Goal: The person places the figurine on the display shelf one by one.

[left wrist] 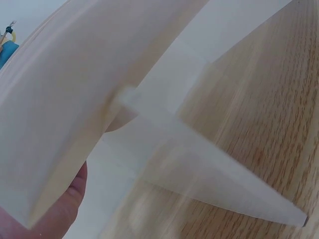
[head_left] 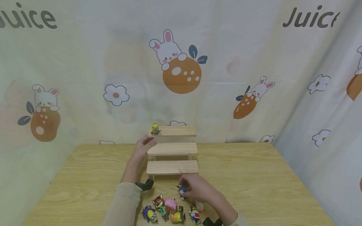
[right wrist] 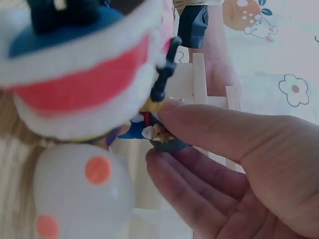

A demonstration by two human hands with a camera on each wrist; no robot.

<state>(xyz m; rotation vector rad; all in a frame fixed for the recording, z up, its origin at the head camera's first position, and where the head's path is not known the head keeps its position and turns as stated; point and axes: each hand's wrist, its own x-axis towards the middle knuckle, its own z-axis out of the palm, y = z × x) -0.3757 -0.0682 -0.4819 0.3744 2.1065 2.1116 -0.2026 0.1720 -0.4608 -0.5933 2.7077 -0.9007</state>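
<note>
A three-tier wooden display stand [head_left: 172, 149] stands at the back of the table. My left hand [head_left: 140, 149] grips its left side near the top and middle boards; in the left wrist view, the thumb [left wrist: 65, 214] shows beside a board [left wrist: 75, 89]. On the top board's left end stands a small yellow figurine [head_left: 155, 128]. In front of the bottom board, my right hand [head_left: 198, 186] pinches a small dark-blue figurine [head_left: 182, 191] between thumb and fingers. The right wrist view shows that figurine [right wrist: 162, 134] partly hidden by a nearer red-and-white figurine [right wrist: 89, 74].
Near the front lie several toy figurines: a fox [head_left: 160, 205], a pink figure [head_left: 171, 204], a yellow one [head_left: 177, 216], a blue-and-yellow minion [head_left: 150, 214] and a red-and-white one [head_left: 194, 215]. A patterned curtain [head_left: 220, 103] hangs behind the table [head_left: 254, 182].
</note>
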